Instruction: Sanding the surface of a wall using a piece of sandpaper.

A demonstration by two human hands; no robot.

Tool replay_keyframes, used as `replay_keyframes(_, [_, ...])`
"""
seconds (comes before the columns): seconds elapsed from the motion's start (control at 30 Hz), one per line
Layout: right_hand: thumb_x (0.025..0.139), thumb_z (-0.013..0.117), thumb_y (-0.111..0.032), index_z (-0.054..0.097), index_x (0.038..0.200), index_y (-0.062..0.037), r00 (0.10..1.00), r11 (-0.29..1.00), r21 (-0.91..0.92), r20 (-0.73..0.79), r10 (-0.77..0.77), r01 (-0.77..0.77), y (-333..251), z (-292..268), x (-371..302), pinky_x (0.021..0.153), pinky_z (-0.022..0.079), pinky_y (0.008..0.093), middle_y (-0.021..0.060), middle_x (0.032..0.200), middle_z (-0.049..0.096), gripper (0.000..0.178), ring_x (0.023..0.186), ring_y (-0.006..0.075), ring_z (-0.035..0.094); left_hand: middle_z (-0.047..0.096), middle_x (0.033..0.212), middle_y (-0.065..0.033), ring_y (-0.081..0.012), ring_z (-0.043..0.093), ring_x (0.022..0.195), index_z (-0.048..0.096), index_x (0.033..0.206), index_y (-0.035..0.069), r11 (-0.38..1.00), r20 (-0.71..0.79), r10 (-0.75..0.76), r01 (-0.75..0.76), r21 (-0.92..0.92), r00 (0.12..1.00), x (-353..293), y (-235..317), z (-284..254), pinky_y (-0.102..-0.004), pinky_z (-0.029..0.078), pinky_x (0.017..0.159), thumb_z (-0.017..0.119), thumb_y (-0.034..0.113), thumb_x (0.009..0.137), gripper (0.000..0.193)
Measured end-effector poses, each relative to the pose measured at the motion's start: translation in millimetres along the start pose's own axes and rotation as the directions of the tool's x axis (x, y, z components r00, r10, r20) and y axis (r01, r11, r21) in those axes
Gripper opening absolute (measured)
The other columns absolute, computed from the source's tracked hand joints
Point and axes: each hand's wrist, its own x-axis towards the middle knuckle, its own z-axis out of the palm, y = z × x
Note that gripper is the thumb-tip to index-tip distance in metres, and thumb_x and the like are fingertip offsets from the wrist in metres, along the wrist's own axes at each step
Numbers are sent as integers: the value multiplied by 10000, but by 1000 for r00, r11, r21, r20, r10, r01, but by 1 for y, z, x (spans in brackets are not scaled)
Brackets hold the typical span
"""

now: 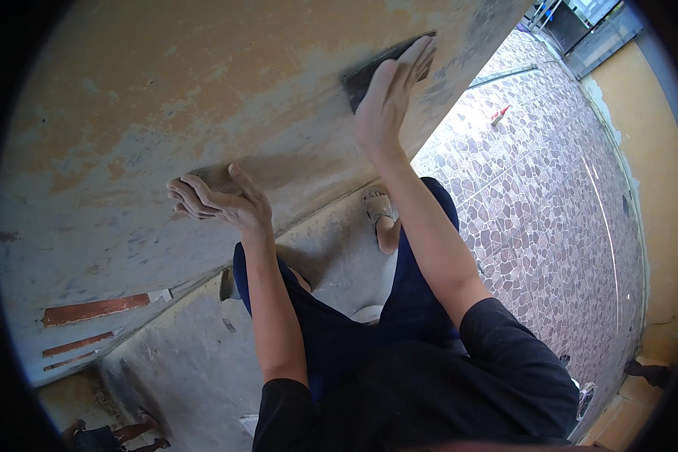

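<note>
My right hand [393, 98] lies dusty and nearly flat over a dark sheet of sandpaper [367, 81], pressing it against the patchy wall [203, 75]. Part of the sheet is hidden beneath the palm and fingers. Lower down and to the left, my left hand [222, 202] is held at the same wall with its thumb apart and fingers stretched out, slightly bent. Pale dust coats it too, and nothing shows in it. Whether its fingertips touch the wall I cannot tell. Worn orange and grey-white paint covers the wall's surface.
I sit low, knees apart, a sandalled foot [379, 207] on the grey concrete ledge [173, 354]. Stone-patterned floor tiles [535, 196] spread to the right, with a small red-capped bottle [499, 115] on them. Narrow slots [98, 309] open in the lower left wall. Another person's legs [128, 431] show at bottom left.
</note>
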Motion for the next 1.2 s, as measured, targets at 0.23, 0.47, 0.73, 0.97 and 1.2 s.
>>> replay_keyframes(0.23, [1116,282,-438,21,1592,141,985,993,-49,139,-103,111,-7,20,-62,1267,3,573,378,1665,16,794,1566,509,-9,57,1632,-317,-482,28,1535,123,1576,-60,1000,0,-16,16,-13,1000,-4,-9,-2,-619,89,1208,422,325,1119,668])
replay_keyframes(0.47, [1114,247,-448,26,1593,140,983,982,104,-80,167,-159,6,4,-11,1259,-1,594,371,1669,-2,790,1556,533,-27,67,1630,-313,-462,31,1539,134,1575,-70,1000,8,5,-5,-5,1000,-3,1,4,-603,92,1215,436,285,1115,655])
replay_keyframes(0.73, [1119,231,-471,-49,1610,94,977,964,172,-28,211,-204,19,-24,35,1281,-48,492,311,1696,-74,799,1585,427,-87,155,1639,-272,-411,62,1562,216,1571,-50,998,-84,7,-12,-59,996,2,-2,6,-564,35,1236,481,257,1086,632])
replay_keyframes(0.97, [1120,226,-486,-59,1612,85,992,998,55,123,36,-43,-21,9,-35,1274,-59,498,302,1698,-82,805,1584,432,-96,157,1655,-269,-399,55,1569,198,1584,-48,999,-134,44,-47,-18,990,-6,-8,14,-557,24,1240,502,273,1075,674])
replay_keyframes(1.2, [1103,360,-415,3,1598,130,971,965,236,-178,162,-118,-25,-22,80,1229,-40,652,354,1678,-21,818,1561,518,-64,214,1645,-273,-401,130,1560,287,1555,-79,997,-121,74,-74,3,990,-4,-10,1,-556,80,1246,549,272,1060,661])
